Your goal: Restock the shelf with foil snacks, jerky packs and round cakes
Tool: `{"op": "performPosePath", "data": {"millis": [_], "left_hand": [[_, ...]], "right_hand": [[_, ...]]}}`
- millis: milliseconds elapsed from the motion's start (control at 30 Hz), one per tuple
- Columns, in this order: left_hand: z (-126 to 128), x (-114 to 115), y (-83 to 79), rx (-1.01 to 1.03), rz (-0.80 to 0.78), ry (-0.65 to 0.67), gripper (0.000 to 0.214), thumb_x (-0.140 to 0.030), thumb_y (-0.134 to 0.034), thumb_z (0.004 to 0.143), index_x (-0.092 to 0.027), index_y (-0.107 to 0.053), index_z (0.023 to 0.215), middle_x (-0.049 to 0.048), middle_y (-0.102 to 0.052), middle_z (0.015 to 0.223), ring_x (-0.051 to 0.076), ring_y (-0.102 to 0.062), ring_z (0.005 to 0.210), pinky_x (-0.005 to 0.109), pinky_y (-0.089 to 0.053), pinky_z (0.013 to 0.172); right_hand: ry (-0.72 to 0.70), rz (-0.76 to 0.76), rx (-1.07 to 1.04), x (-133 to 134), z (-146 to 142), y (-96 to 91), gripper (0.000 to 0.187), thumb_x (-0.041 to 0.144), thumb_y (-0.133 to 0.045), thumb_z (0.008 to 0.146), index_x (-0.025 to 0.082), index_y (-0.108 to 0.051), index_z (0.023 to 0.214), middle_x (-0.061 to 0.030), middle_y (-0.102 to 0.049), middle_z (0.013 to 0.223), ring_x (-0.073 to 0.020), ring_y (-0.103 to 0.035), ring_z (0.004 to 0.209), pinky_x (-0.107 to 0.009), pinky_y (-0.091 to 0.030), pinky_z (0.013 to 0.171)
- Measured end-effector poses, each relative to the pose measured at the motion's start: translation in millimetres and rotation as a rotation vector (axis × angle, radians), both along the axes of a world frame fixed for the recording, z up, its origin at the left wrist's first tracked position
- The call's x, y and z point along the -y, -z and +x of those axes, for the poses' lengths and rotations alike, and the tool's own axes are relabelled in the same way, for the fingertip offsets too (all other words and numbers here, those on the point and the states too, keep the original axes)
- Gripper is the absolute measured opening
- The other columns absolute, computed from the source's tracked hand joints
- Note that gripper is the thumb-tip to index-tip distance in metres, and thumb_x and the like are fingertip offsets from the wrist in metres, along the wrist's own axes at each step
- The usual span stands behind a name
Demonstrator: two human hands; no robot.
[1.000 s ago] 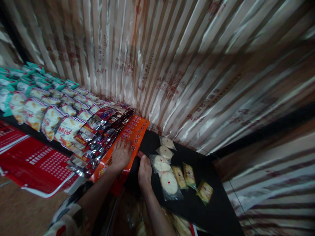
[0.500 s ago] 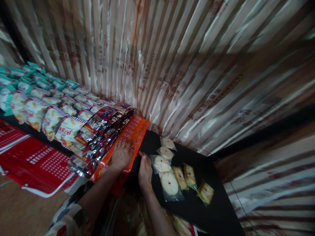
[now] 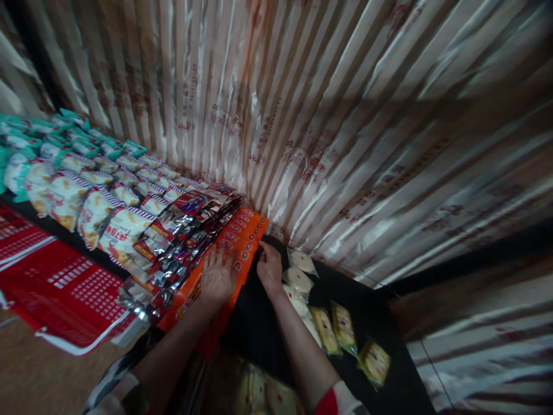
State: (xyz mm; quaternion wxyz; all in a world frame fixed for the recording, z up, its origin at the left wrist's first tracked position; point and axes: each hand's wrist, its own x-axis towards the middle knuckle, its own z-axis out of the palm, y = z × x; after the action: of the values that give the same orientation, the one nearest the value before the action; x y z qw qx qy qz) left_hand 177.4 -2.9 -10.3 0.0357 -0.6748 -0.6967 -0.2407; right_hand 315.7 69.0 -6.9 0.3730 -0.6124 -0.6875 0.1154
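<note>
A flat orange printed sheet [image 3: 249, 229], with rows of ovals and small round pictures, lies on the black tabletop beside a pile of shiny red and silver snack packets [image 3: 173, 245]. My left hand [image 3: 219, 275] rests flat on its middle, fingers spread. My right hand [image 3: 269, 268] is at its right edge near the far corner, fingers curled in and closed at that edge. The grip itself is small and blurred. Wrapped round white cakes [image 3: 299, 280] lie just right of my right hand, partly hidden by my forearm.
Wrapped yellow cakes [image 3: 344, 325] lie farther right on the black table [image 3: 367, 300]. White snack bags [image 3: 125, 227] and teal bags [image 3: 78, 135] fill the left side. A red basket [image 3: 82, 294] stands at the front left. A pleated plastic curtain [image 3: 276, 115] hangs behind.
My right hand has moved away from me along the sheet's right edge toward its far corner, and its fingers have curled in. My left hand stays flat on the sheet. The view has shifted slightly.
</note>
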Motion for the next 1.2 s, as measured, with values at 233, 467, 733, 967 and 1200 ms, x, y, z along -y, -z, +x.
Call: {"op": "performPosePath", "data": {"millis": [233, 467, 733, 967, 1200], "left_hand": [[2.6, -4.6, -0.3, 0.046, -0.032, 0.012, 0.039, -0.035, -0.041, 0.089, -0.022, -0.056, 0.124, 0.0130, -0.041, 0.140, 0.034, -0.028, 0.133, 0.050, -0.028, 0.106], [2.5, -6.2, 3.9, 0.030, -0.072, 0.006, 0.042, -0.037, -0.042, 0.089, -0.021, -0.053, 0.126, 0.0143, -0.044, 0.138, 0.034, -0.033, 0.131, 0.050, -0.030, 0.105], [2.4, -5.2, 3.3, 0.009, -0.076, 0.019, 0.042, -0.037, -0.043, 0.089, -0.021, -0.053, 0.126, 0.0144, -0.046, 0.136, 0.034, -0.034, 0.130, 0.050, -0.031, 0.104], [3.0, -4.6, 4.0, 0.027, -0.046, 0.012, 0.041, -0.036, -0.044, 0.089, -0.021, -0.054, 0.126, 0.0143, -0.045, 0.137, 0.034, -0.035, 0.130, 0.048, -0.031, 0.104], [3.8, -5.1, 4.9, 0.033, -0.043, 0.009, 0.042, -0.035, -0.045, 0.088, -0.020, -0.053, 0.127, 0.0151, -0.045, 0.137, 0.034, -0.034, 0.130, 0.049, -0.029, 0.105]], "right_hand": [[-0.194, 0.001, 0.259, -33.1, 6.8, 5.2, 0.051, 0.003, -0.038, 0.071, 0.018, -0.064, 0.112, -0.0071, -0.064, 0.116, -0.0173, -0.044, 0.123, -0.041, -0.022, 0.109], [-0.141, -0.015, 0.208, -33.1, 10.5, 16.9, 0.045, 0.007, -0.044, 0.073, 0.024, -0.067, 0.107, -0.0047, -0.064, 0.117, -0.0207, -0.043, 0.123, -0.043, -0.025, 0.107], [-0.060, -0.081, 0.329, -22.5, 7.0, 5.8, 0.043, 0.012, -0.048, 0.077, 0.026, -0.064, 0.115, -0.0066, -0.057, 0.127, -0.0277, -0.035, 0.128, -0.047, -0.029, 0.103], [-0.029, -0.186, 0.488, -22.5, 6.4, -3.5, 0.047, 0.012, -0.044, 0.079, 0.027, -0.059, 0.120, -0.0032, -0.053, 0.133, -0.0243, -0.030, 0.132, -0.040, -0.029, 0.104], [-0.008, -0.097, 0.332, -13.2, 5.2, 8.3, 0.051, 0.004, -0.034, 0.077, 0.009, -0.055, 0.123, -0.0121, -0.058, 0.125, -0.0192, -0.047, 0.120, -0.034, -0.030, 0.105]]}}
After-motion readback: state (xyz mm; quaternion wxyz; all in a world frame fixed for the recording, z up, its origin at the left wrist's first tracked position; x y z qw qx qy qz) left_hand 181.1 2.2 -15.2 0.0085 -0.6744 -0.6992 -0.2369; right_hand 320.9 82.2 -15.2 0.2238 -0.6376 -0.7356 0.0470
